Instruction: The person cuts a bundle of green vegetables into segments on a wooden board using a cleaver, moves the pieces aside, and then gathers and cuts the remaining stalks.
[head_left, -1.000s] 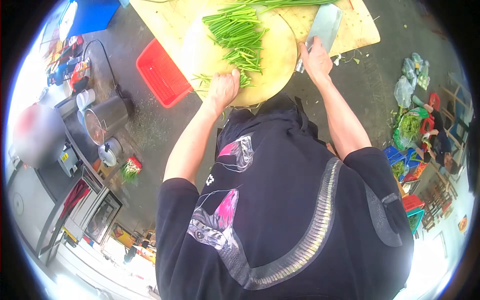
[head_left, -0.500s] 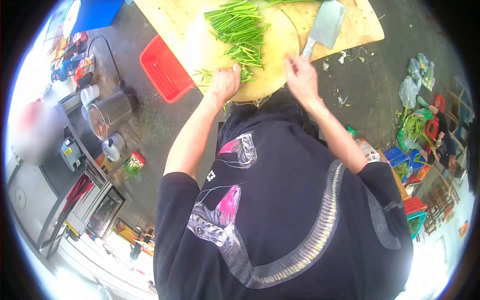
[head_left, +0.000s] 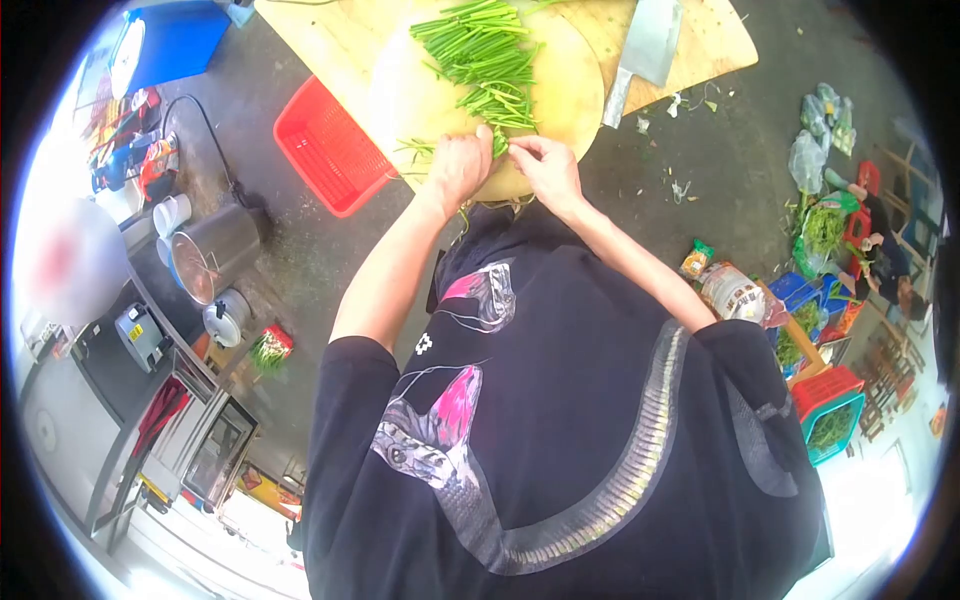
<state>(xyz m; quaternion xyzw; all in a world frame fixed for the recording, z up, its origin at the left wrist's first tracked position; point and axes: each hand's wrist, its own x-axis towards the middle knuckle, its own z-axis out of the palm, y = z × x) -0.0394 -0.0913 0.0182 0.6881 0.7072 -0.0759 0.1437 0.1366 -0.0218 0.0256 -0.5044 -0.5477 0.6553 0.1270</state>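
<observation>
On the round wooden chopping board (head_left: 570, 100) lies a heap of thin green stems (head_left: 478, 45) cut to short lengths; they look like garlic chives or scapes. My left hand (head_left: 462, 168) is closed round a small bunch of these stems at the board's near edge, with ends sticking out on both sides. Close beside it, my right hand (head_left: 547, 168) pinches at the bunch's right end with thumb and fingertips. A cleaver (head_left: 648, 50) lies untouched at the right, its handle pointing toward me past the edge of the wooden table.
A red plastic basket (head_left: 330, 150) stands left of the table (head_left: 720, 45). Large metal pots (head_left: 222, 255) are further left on the floor. At the right are plastic bags (head_left: 808, 155), crates of greens (head_left: 830, 425) and a white sack (head_left: 735, 293). Scraps litter the floor.
My right hand has moved left from near the cleaver's handle to the bunch in my left hand and now pinches there. The left hand stays closed on the stems.
</observation>
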